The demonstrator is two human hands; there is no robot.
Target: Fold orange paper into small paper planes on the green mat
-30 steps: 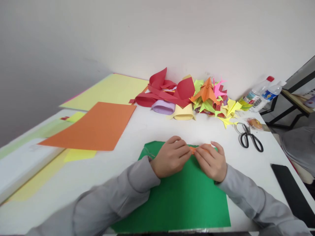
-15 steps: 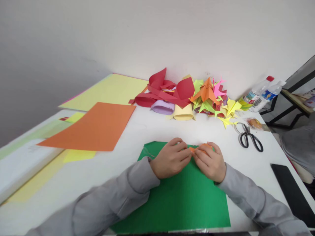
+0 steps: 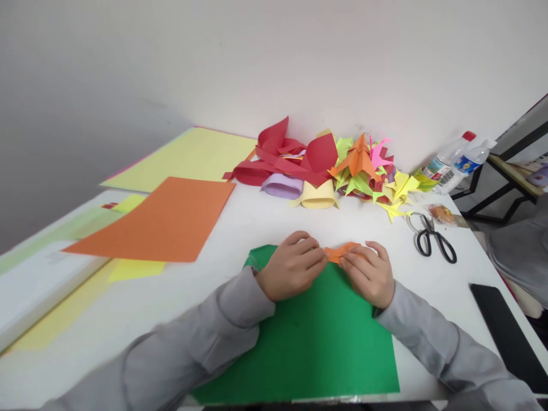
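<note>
A small folded piece of orange paper (image 3: 340, 251) is held up between both hands, over the far edge of a green sheet (image 3: 329, 342) that lies on the white table. My left hand (image 3: 295, 267) pinches its left end. On the right end, my right hand (image 3: 369, 273) has its fingers closed, covering part of the paper. The fold's exact shape cannot be made out behind the fingers.
Left lie a large orange sheet (image 3: 166, 220) and yellow sheets (image 3: 184, 160). Red curled paper pieces (image 3: 319, 157) and folded paper figures (image 3: 359, 157) stand along the wall. Black-handled scissors (image 3: 436, 242), a black flat object (image 3: 509, 337) and bottles (image 3: 464, 165) are right.
My hands have drawn slightly apart, the left one shifting left and up. More of the orange paper shows between them now.
</note>
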